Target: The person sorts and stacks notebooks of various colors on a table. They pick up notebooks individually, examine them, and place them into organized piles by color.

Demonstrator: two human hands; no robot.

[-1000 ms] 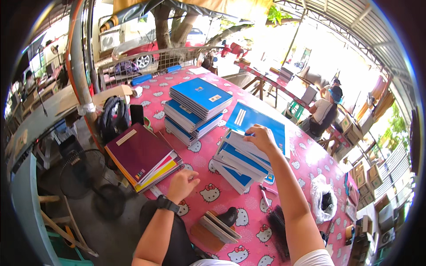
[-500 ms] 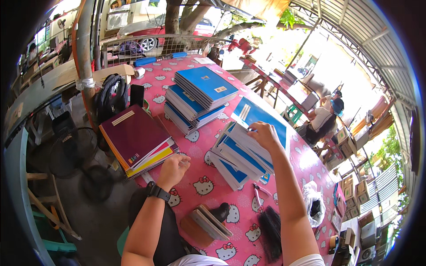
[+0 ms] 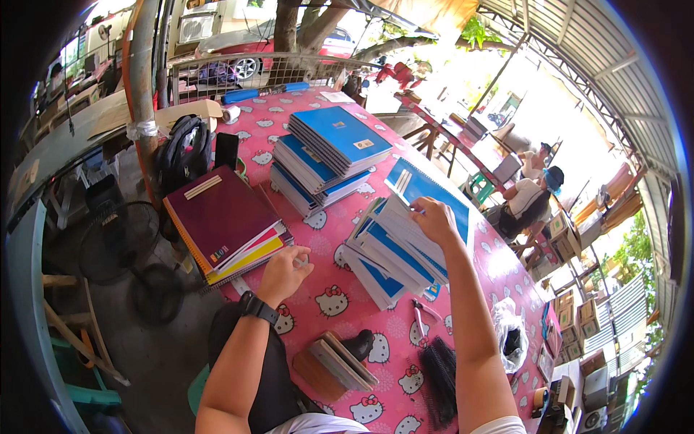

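Little change in last half second: right hand (image 3: 437, 220) still on the fanned notebooks (image 3: 396, 244) beneath it, pinch or touch unclear, so pile apparently still being handled. Left hand (image 3: 285, 274) half-curled, grip unclear.
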